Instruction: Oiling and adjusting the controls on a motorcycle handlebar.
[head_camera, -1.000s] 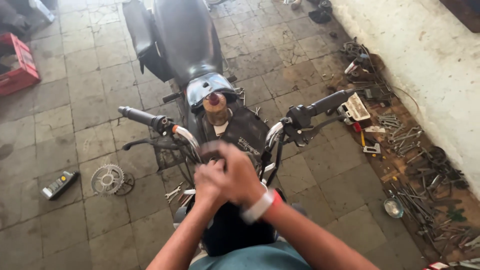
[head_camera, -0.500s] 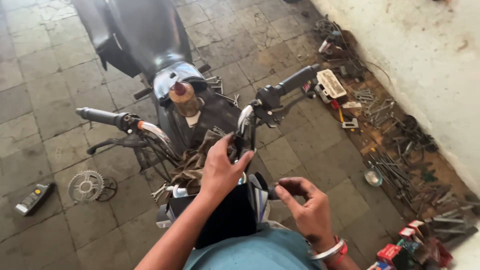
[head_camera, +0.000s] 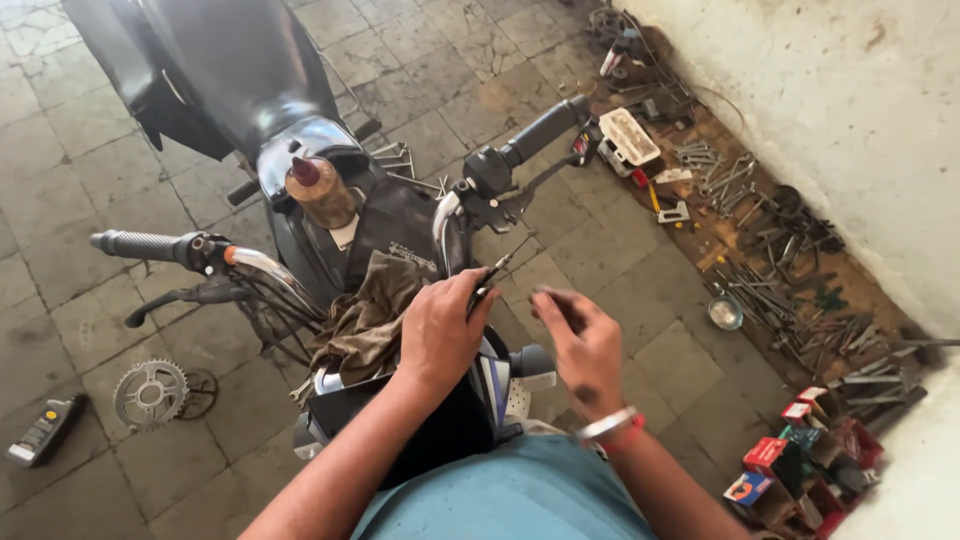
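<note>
Nearest, the right hand (head_camera: 585, 345) hangs loosely curled and empty, while the left hand (head_camera: 440, 330) pinches a thin cable (head_camera: 497, 268) (long axis running up-right, tip toward the right handlebar (head_camera: 535, 135)) above the rag (head_camera: 365, 310).

right hand (head_camera: 583, 343): motion-blurred | motorcycle seat (head_camera: 200, 70): cut off at top edge | wall-side tools (head_camera: 770, 290): too small to tell

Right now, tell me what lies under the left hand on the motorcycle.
Under the left hand lies a crumpled brown rag on the motorcycle's black top. Whatever sits beneath the rag and palm is covered.
</note>
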